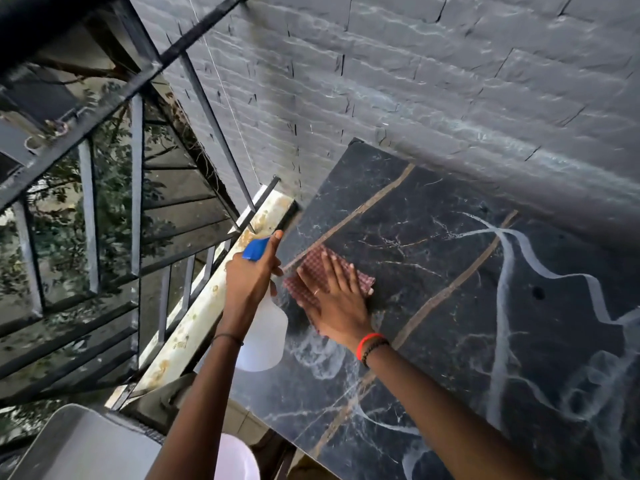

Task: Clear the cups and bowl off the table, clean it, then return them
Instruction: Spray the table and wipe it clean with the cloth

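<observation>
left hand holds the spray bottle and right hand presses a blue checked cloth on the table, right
No: the head view shows the cloth is red checked, not blue. The left hand holds the spray bottle and the right hand presses the cloth on the table.

Your right hand [334,303] lies flat on the cloth [306,270]. The cloth lies on the table [485,306], near its left edge. Just left of the cloth, your left hand [251,275] holds the spray bottle [265,341]. The wall [415,81] is behind the table. The railing [138,202] is on its left.
</observation>
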Tool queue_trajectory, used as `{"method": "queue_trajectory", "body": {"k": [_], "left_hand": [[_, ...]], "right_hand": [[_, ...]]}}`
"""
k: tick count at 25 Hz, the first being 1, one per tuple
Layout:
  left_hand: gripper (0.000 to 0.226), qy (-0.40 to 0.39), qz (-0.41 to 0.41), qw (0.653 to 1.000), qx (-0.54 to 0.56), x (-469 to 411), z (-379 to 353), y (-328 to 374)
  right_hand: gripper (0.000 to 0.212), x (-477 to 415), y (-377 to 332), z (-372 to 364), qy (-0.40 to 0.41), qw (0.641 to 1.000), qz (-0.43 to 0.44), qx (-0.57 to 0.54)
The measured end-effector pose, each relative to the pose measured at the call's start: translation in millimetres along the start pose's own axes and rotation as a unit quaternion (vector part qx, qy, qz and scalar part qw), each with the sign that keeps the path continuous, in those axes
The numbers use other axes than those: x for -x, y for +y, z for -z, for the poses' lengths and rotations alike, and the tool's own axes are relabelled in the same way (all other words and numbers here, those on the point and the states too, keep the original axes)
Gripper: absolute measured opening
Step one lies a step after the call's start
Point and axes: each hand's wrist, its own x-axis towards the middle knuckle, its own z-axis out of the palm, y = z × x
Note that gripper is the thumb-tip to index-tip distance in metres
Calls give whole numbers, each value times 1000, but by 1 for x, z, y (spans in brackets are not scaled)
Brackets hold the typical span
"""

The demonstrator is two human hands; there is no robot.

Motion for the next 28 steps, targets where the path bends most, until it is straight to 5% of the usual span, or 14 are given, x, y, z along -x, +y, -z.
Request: {"method": "queue_trajectory", "body": {"k": [5,11,15,19,23,28], "left_hand": [[33,-5,-10,1000,-9,-8,10,5],[26,17,9,1000,0,-12,24,-1],[42,26,23,999,-5,-24,29,-3],[36,17,19,1000,5,-36,25,7],[34,11,15,1000,-1,-44,14,15],[28,-13,0,1000,3,-53,2,20]], "right_hand": [[61,40,58,-2,4,999,31,40],[62,-67,57,21,-7,996,-93,18],[59,-71,-26,11,-28,999,17,5],[58,4,-6,-4,-18,999,46,3],[61,30,89,9,-7,998,-24,51],[63,-73,138,39,-3,985,-169,17]]}}
